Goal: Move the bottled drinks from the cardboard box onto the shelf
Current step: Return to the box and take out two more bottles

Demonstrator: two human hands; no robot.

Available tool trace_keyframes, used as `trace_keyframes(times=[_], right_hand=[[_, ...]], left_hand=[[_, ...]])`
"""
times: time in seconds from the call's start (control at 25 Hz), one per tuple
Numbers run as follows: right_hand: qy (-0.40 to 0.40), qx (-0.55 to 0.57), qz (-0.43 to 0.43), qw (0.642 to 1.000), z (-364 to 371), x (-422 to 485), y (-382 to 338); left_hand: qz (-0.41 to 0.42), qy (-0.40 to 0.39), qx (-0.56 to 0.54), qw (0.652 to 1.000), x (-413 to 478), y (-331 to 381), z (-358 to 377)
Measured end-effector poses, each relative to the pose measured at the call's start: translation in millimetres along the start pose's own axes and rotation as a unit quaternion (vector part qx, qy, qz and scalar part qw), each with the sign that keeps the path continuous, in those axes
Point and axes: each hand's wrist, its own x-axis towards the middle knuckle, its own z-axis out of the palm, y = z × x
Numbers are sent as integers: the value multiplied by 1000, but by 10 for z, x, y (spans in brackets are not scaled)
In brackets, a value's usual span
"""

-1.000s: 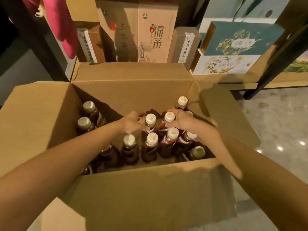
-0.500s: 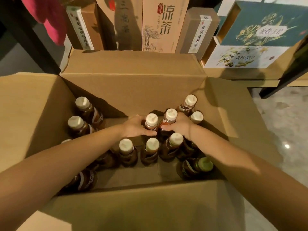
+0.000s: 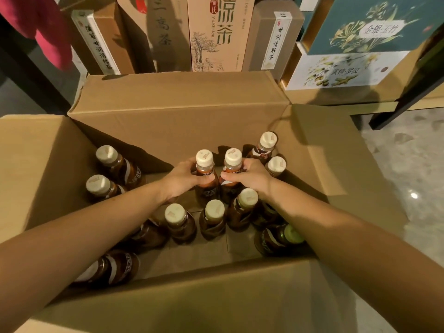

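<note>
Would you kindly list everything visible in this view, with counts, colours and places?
cardboard box: one, brown, open, on the floor before the shelf
bottled drinks: at least twelve, dark, mostly cream caps, inside the box, most upright
green-capped bottle: one of these, lying at the box's near right
tea cartons: four, tan and brown, upright behind the box
gift boxes: two, teal and white, at the shelf's right
pink cloth: one, top left
floor: grey, speckled, right
left hand: grips the left middle bottle
right hand: grips the right middle bottle
</note>
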Motion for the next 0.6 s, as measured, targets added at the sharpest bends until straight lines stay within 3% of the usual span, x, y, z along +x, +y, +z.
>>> trace_keyframes(times=[0.32, 0.6], right_hand=[[-11, 40, -72, 997, 59, -265, -399], [42, 25, -183, 982, 84, -776, -1165]], left_hand=[[66, 66, -85, 992, -387, 286, -116], [159, 163, -62, 972, -1094, 866, -423]])
